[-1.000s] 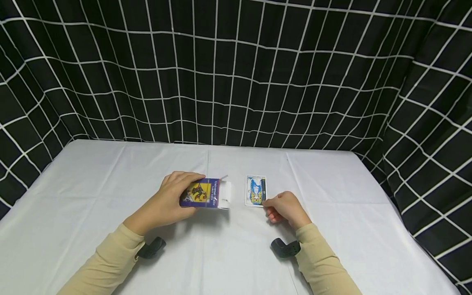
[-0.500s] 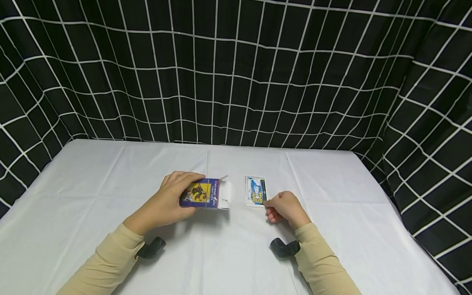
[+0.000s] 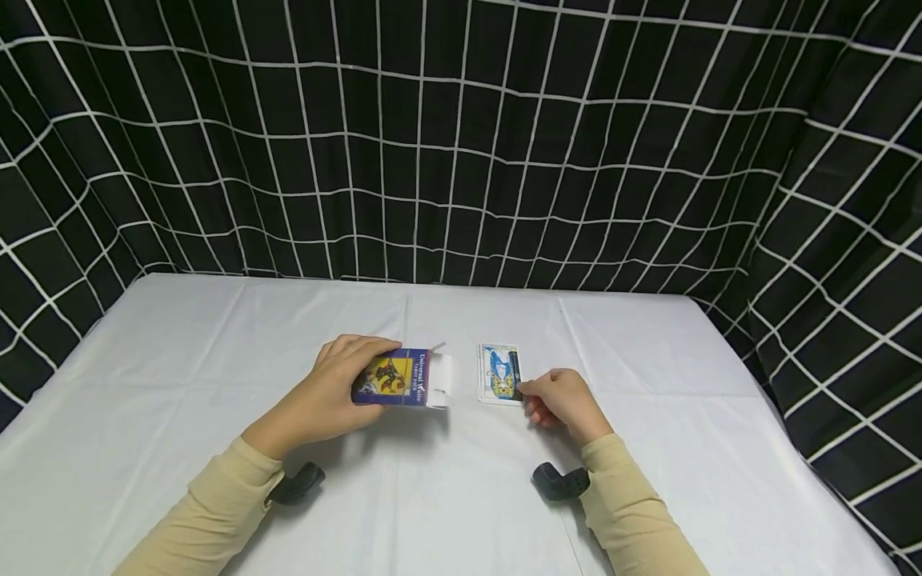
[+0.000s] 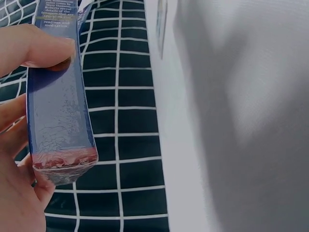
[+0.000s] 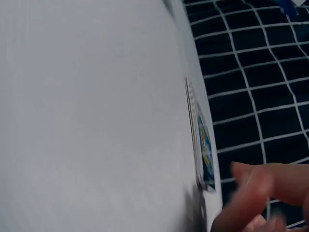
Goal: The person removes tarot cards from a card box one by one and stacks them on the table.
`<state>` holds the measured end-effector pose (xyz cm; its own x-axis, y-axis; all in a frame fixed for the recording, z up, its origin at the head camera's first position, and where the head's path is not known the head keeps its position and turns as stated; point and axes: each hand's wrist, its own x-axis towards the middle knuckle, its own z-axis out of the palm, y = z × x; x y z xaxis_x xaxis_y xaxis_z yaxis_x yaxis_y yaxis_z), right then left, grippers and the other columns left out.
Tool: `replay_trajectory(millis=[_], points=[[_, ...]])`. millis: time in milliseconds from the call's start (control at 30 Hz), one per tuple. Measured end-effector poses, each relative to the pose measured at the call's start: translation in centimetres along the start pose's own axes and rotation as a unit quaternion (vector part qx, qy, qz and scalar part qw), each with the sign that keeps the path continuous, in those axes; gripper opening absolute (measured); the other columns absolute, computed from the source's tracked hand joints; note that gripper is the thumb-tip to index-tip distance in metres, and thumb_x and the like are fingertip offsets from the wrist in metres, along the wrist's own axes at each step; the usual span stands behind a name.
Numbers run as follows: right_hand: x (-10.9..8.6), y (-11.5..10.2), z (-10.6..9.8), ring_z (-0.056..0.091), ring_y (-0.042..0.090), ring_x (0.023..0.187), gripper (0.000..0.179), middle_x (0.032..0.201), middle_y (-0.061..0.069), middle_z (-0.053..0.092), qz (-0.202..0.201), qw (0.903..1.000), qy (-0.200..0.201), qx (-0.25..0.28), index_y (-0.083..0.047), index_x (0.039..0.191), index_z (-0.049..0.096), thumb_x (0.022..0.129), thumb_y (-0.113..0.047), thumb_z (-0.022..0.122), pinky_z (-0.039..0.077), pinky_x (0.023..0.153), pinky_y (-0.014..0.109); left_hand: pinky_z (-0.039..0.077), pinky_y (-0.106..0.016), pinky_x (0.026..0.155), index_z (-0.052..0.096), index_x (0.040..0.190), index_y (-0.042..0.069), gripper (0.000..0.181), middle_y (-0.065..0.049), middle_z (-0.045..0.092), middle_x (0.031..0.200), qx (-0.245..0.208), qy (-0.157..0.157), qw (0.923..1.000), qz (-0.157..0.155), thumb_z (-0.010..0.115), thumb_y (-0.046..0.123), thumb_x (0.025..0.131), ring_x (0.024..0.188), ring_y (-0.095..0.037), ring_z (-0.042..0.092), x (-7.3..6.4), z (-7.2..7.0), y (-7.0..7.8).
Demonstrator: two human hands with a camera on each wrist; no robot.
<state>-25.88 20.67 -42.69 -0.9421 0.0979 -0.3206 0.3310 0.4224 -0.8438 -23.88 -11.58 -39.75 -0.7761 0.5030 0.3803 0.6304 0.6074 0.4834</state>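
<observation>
My left hand (image 3: 334, 392) grips a purple tarot card box (image 3: 389, 376) with a yellow picture, labelled "Universal Waite". Its white end flap (image 3: 439, 380) points right, standing out from the box. In the left wrist view the thumb presses on the box's blue side (image 4: 60, 106). A small stack of tarot cards (image 3: 499, 372) lies face up on the cloth, the top one blue and yellow, edges slightly uneven. Beside the stack's lower right edge is my right hand (image 3: 565, 400), fingers curled. The right wrist view shows its blurred fingertips apart from the cards (image 5: 205, 150).
A white cloth (image 3: 216, 344) with fold creases covers the table. Black curtains with a white grid (image 3: 454, 144) rise behind it and at both sides. Dark wrist devices hang below the left wrist (image 3: 297, 484) and right wrist (image 3: 560, 482).
My right hand has shifted slightly up and right from the stack's lower corner. The top card's angle has altered a little. The left hand and box stay in place.
</observation>
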Motion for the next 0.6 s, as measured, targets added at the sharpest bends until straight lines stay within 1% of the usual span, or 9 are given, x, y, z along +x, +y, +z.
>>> replay_trajectory(millis=[67,100,133,200,267,333,400,500,600], points=[[0.3,-0.6,-0.2,0.050,0.009,0.050,0.024,0.062,0.001,0.055,-0.007,0.9992,0.036,-0.017,-0.001,0.087,0.053,0.081,-0.022,0.064,0.044,0.045,0.023,0.025,-0.041,0.100,0.046,0.133,0.018,0.071,-0.001,0.053,0.129,-0.001,0.002,1.0000,0.000,0.072,0.018,0.066,0.115,-0.017,0.040,0.1,-0.1,0.0],[0.4,-1.0,-0.2,0.051,0.011,0.055,0.029,0.069,0.004,0.056,-0.010,0.9979,0.053,-0.035,-0.001,0.092,0.053,0.080,-0.025,0.065,0.044,0.048,0.024,0.025,-0.041,0.100,0.046,0.133,0.018,0.071,-0.001,0.053,0.129,-0.001,0.003,1.0000,-0.001,0.072,0.018,0.067,0.115,-0.017,0.040,0.2,-0.2,0.0],[0.6,-1.3,-0.2,0.053,0.015,0.063,0.036,0.078,0.008,0.058,-0.013,0.9968,0.059,-0.052,0.001,0.098,0.053,0.080,-0.028,0.066,0.046,0.053,0.026,0.025,-0.041,0.100,0.046,0.133,0.018,0.071,-0.001,0.053,0.129,-0.003,0.002,1.0000,-0.003,0.072,0.018,0.067,0.116,-0.017,0.039,0.1,-0.1,0.0],[1.0,-1.9,0.2,0.056,0.022,0.085,0.054,0.101,0.016,0.057,-0.012,0.9950,0.056,-0.082,0.004,0.114,0.049,0.079,-0.033,0.066,0.050,0.072,0.033,0.025,-0.041,0.101,0.046,0.133,0.018,0.071,-0.001,0.053,0.129,-0.004,0.000,1.0000,-0.005,0.072,0.018,0.067,0.116,-0.017,0.039,0.1,-0.1,0.1],[1.4,-2.5,0.8,0.051,0.031,0.103,0.069,0.119,0.023,0.050,-0.016,0.9909,0.051,-0.124,0.007,0.124,0.043,0.078,-0.039,0.065,0.046,0.087,0.040,0.025,-0.042,0.101,0.045,0.133,0.018,0.072,-0.001,0.053,0.129,-0.005,0.000,1.0000,-0.006,0.072,0.018,0.067,0.116,-0.017,0.039,0.0,-0.1,0.1],[1.8,-3.0,1.6,0.044,0.038,0.115,0.080,0.128,0.028,0.043,-0.016,0.9843,0.052,-0.168,0.011,0.128,0.039,0.076,-0.045,0.065,0.040,0.095,0.046,0.025,-0.042,0.101,0.045,0.133,0.017,0.071,-0.001,0.053,0.129,-0.004,0.001,1.0000,-0.006,0.072,0.018,0.067,0.116,-0.017,0.039,0.0,0.0,0.2],[2.1,-3.4,2.4,0.041,0.042,0.115,0.086,0.125,0.030,0.041,-0.012,0.9772,0.060,-0.203,0.012,0.127,0.039,0.073,-0.049,0.067,0.039,0.095,0.048,0.025,-0.042,0.101,0.045,0.133,0.017,0.071,-0.001,0.053,0.129,-0.003,0.001,1.0000,-0.004,0.072,0.018,0.067,0.116,-0.017,0.039,0.0,0.0,0.2],[2.3,-3.7,3.4,0.038,0.041,0.111,0.089,0.118,0.027,0.040,-0.003,0.9652,0.078,-0.250,0.012,0.122,0.041,0.068,-0.052,0.071,0.040,0.089,0.046,0.025,-0.042,0.101,0.046,0.133,0.017,0.071,-0.001,0.053,0.129,-0.003,-0.001,1.0000,-0.001,0.071,0.018,0.067,0.116,-0.017,0.040,0.0,0.0,0.3],[2.1,-4.0,3.9,0.037,0.039,0.110,0.086,0.114,0.026,0.040,0.007,0.9603,0.087,-0.265,0.012,0.119,0.043,0.066,-0.049,0.074,0.042,0.086,0.044,0.026,-0.041,0.100,0.046,0.133,0.018,0.071,-0.001,0.053,0.129,-0.002,-0.004,1.0000,0.000,0.071,0.018,0.067,0.115,-0.016,0.040,0.1,0.2,0.3]])
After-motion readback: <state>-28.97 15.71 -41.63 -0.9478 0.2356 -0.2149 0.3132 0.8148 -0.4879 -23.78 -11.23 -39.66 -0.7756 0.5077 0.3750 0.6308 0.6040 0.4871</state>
